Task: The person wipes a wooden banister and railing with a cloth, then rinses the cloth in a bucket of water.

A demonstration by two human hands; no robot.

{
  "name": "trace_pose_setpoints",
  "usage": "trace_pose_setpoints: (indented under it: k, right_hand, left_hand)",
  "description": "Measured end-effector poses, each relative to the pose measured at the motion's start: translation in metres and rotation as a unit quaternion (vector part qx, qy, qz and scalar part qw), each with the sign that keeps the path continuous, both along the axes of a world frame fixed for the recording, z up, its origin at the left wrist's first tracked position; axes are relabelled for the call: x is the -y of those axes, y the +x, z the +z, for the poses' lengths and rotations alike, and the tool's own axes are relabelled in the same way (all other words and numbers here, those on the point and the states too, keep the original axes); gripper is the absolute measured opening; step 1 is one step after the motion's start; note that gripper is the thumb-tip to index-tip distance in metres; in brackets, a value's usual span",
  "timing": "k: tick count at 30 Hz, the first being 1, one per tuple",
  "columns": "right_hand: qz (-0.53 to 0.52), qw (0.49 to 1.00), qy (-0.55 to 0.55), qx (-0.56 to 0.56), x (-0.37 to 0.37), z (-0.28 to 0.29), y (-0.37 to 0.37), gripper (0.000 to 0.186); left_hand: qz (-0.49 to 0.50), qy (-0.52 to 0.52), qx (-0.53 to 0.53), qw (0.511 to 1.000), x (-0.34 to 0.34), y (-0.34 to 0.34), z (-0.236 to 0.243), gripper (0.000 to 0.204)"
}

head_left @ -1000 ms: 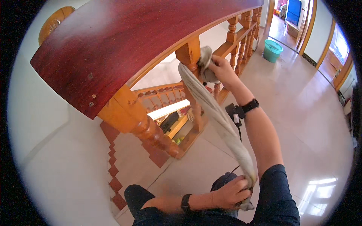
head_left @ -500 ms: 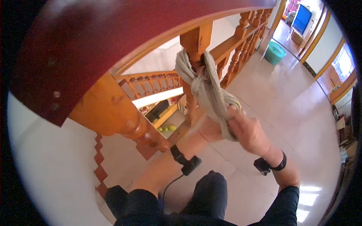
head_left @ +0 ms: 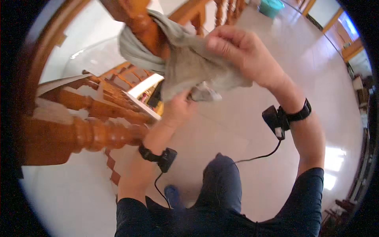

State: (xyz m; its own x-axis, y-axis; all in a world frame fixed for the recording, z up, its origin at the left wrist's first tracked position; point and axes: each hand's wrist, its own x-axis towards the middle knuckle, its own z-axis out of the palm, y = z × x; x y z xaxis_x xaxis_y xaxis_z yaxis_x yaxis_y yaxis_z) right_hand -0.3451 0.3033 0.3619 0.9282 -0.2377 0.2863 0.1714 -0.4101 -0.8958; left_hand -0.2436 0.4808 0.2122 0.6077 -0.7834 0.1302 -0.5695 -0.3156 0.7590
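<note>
A grey-beige cloth [head_left: 183,67] is wrapped around a turned wooden baluster [head_left: 140,21] near the top centre and spreads out beside it, partly bunched. My right hand [head_left: 246,55], at the cloth's upper right part, has its fingers curled on the fabric. Lower down, my left hand [head_left: 179,106] is closed on a hanging part of the cloth, beneath the baluster, its fingers partly hidden and blurred. Each wrist wears a black strap with a small box and a cable.
Turned wooden balusters [head_left: 94,132] lie at the left, close to my left forearm, beside the stairwell with a lower railing [head_left: 128,79]. A teal bucket [head_left: 271,8] stands at the far top on the tiled floor [head_left: 284,185]. Doorways are at the upper right; dark objects line the right wall.
The view has tipped further down, so the red handrail top has left it. My right hand has risen toward the baluster, and the cloth is more spread out. My left hand stays lower, beneath it.
</note>
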Motion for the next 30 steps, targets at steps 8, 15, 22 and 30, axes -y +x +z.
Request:
trace_pose_setpoints:
  k: [8,15,22,30]
  right_hand:
    - [-0.068,0.938,0.276,-0.199,0.005,-0.127,-0.255,0.016]
    - [-0.167,0.965,0.039,-0.197,-0.020,-0.131,-0.142,0.025]
    - [-0.165,0.980,0.050,0.099,0.006,-0.084,0.003,0.026]
    - [-0.105,0.976,0.135,0.136,0.023,-0.002,0.040,0.026]
  left_hand:
    - [0.194,-0.439,-0.090,0.873,0.014,0.023,0.122,0.021]
    - [0.234,-0.288,0.034,0.928,-0.014,0.040,0.082,0.020]
    - [0.071,-0.216,-0.037,0.973,-0.093,-0.079,-0.032,0.011]
    - [0.300,-0.325,-0.215,0.870,-0.068,-0.040,-0.004,0.021]
